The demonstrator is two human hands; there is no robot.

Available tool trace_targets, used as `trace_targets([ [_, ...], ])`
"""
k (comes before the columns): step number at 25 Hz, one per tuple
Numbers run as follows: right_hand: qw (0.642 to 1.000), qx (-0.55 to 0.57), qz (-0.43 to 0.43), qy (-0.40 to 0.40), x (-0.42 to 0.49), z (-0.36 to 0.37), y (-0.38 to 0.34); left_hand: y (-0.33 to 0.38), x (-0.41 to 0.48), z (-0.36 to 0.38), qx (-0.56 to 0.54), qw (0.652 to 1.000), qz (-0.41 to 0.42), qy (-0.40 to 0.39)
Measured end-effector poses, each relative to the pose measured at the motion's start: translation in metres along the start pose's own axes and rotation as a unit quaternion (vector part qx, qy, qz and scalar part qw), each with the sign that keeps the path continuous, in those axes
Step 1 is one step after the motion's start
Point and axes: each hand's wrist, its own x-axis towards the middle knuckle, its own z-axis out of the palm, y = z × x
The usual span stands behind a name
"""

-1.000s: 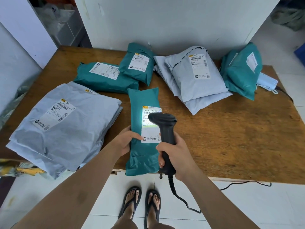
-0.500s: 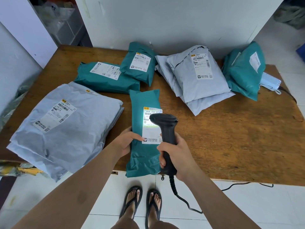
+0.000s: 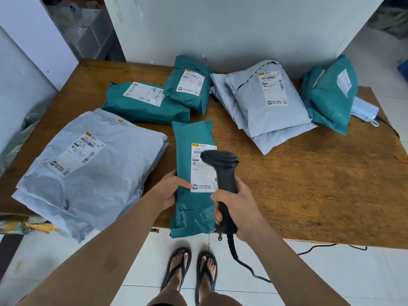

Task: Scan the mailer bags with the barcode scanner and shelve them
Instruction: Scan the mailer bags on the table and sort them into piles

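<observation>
So, the long teal plastic mailer bag is laid lengthwise at the near edge of the brown wooden table, with its lower end stuck out a bit past that edge. It's gripped at its left side by the left hand, the thumb pressed flat near the bottom-left corner of the white shipping label.

The black handheld barcode scanner is held upright by the right hand, fingers wrapped tight round the handle. Its head is poised over the right part of the label. Whether it's actually touching the label can't be told. A black coiled cable is hung from the handle down over the white tiled floor.

Rest of the table:
- A big crumpled grey mailer bag is spread on the left, just beside the teal one.
- Two more teal bags are overlapped further back.
- A stack of grey bags is piled toward the back right.
- Another teal bundle is propped at the far right.

Black flip-flops can be seen below.
</observation>
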Motion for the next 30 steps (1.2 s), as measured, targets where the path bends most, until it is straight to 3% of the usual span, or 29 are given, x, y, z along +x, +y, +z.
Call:
trace_targets([
  [12,1.0,-0.003,-0.01,0.013,-0.006,0.008,0.002,0.0,-0.001,-0.003,0.016,1.0,-0.003,0.009],
  [21,0.999,-0.005,-0.037,0.036,-0.003,0.002,-0.005,0.01,0.023,0.024,0.115,0.993,0.014,0.017],
  [28,0.997,-0.001,-0.031,0.07,0.007,-0.016,-0.017,0.035,0.045,0.06,0.185,0.978,0.006,0.096],
  [30,0.997,0.004,-0.024,0.077,0.013,-0.02,-0.02,0.052,0.053,0.056,0.11,0.978,-0.002,0.178],
])
